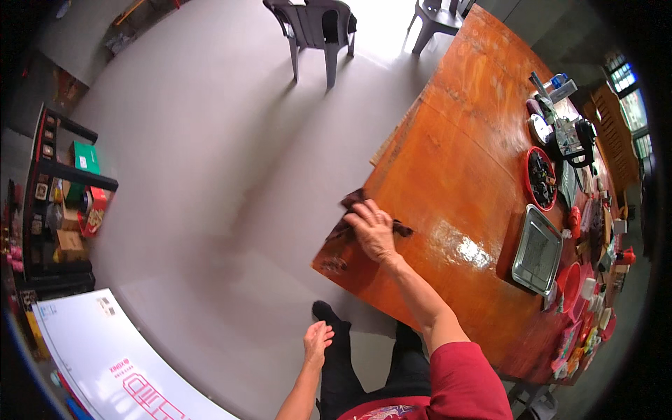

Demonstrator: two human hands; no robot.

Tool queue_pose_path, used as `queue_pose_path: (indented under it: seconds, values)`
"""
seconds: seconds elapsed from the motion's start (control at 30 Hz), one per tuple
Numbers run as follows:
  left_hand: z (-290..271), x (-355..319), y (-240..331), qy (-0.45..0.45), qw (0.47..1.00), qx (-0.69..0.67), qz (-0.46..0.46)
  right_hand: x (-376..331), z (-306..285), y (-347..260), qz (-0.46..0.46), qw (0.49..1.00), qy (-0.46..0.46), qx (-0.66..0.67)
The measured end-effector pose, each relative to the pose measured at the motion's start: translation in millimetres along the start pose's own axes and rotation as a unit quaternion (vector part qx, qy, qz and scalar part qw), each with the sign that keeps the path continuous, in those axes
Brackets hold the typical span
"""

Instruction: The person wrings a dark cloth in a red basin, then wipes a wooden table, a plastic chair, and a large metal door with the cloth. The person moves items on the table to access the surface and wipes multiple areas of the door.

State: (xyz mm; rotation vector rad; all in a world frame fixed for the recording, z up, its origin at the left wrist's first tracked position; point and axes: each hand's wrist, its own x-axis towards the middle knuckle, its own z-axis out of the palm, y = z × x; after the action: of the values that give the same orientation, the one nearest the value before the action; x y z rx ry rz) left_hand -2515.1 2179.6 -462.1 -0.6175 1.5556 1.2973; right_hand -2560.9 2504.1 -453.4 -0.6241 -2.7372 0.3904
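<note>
1. The place is looking like a home's common room, though a small shop's back room cannot be ruled out.
2. A large, glossy wooden table (448, 161) is dominating the right side.
3. Along its far edge, a pot with a black handle (582, 140), a metal tray (537, 246), a red-rimmed basin (528, 178) and small packets are crowding together, as in household clutter.
4. A slatted wooden seat back (614, 133) is standing beyond, near a barred window (621, 77).
5. Dark chairs (315, 24) are standing on a smooth grey floor (175, 140).
6. A black rack (78, 173) is storing boxes.
</note>
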Motion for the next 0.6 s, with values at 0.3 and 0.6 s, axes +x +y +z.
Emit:
queue_pose_path:
  seconds: [0.3,0.6]
  values:
    - [-76,18,99,0.048,0.997,0.052,0.002,-46,14,-57,0.177,0.981,0.069,-0.043]
    - [-27,67,204,-0.066,0.992,0.105,0.013,-33,28,-31,0.371,0.912,0.108,-0.138]
